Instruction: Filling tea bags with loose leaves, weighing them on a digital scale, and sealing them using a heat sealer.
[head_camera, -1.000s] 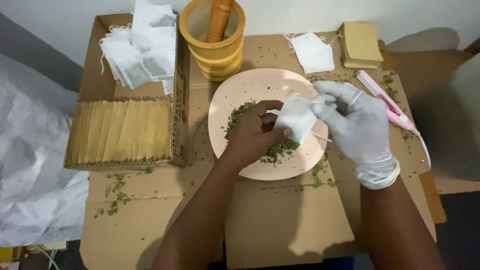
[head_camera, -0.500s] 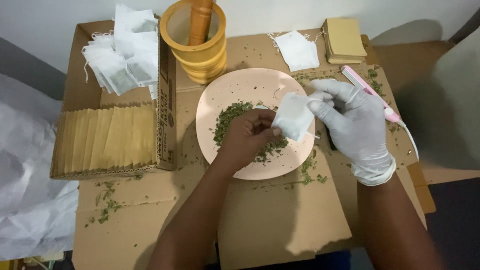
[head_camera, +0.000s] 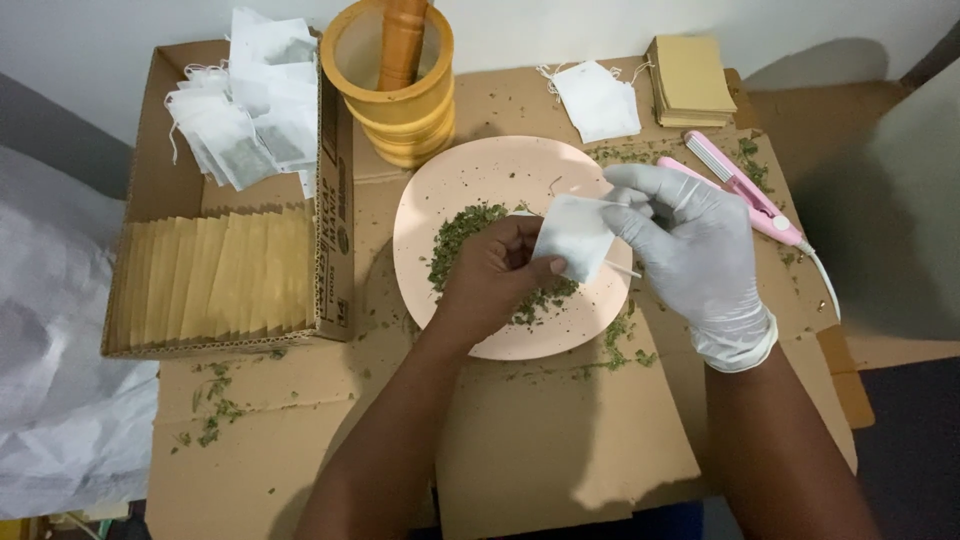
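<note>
Gloved right hand (head_camera: 695, 250) grips empty tea bag (head_camera: 577, 235) over pink plate (head_camera: 470, 180), mouth toward 9 o'clock so bare left hand (head_camera: 495, 275), pinched on dried herbs (head_camera: 462, 232), can reach it. Mortar (head_camera: 395, 80) at 12, pink sealer (head_camera: 740, 187) at 2.

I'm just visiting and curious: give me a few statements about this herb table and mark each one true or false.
1. The right hand wears a white glove. True.
2. The left hand is gloved too. False: it is bare.
3. Both hands hold a white bag over the pink plate. True.
4. The mortar stands empty. False: a wooden pestle stands in it.
5. The pink sealer lies in the box. False: it lies on the cardboard, right of the plate.
</note>
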